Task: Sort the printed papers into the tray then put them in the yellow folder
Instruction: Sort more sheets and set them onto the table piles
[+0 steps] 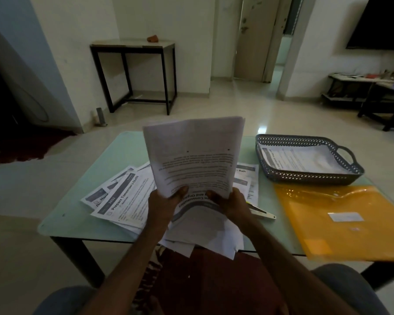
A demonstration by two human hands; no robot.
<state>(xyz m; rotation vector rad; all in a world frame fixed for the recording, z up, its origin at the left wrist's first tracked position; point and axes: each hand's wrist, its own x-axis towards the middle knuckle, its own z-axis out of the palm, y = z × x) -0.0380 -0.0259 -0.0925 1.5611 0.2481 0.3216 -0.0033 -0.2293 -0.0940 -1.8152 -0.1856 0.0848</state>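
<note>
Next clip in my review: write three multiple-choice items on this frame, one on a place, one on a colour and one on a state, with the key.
1. Where is the yellow folder relative to the tray?
A. Inside it
B. On the table, nearer the person
C. Beneath it

2. What colour is the tray?
A. Grey
B. Red
C. White

3. How is the paper stack held?
A. Lying flat, untouched
B. Raised, gripped by the left hand and the right hand
C. Pinched by one hand only

Key: 1 B, the folder lies flat on the table in front of the tray; 2 A, its perforated wall is grey; 3 B, both hands clasp the stack's lower edge.
</note>
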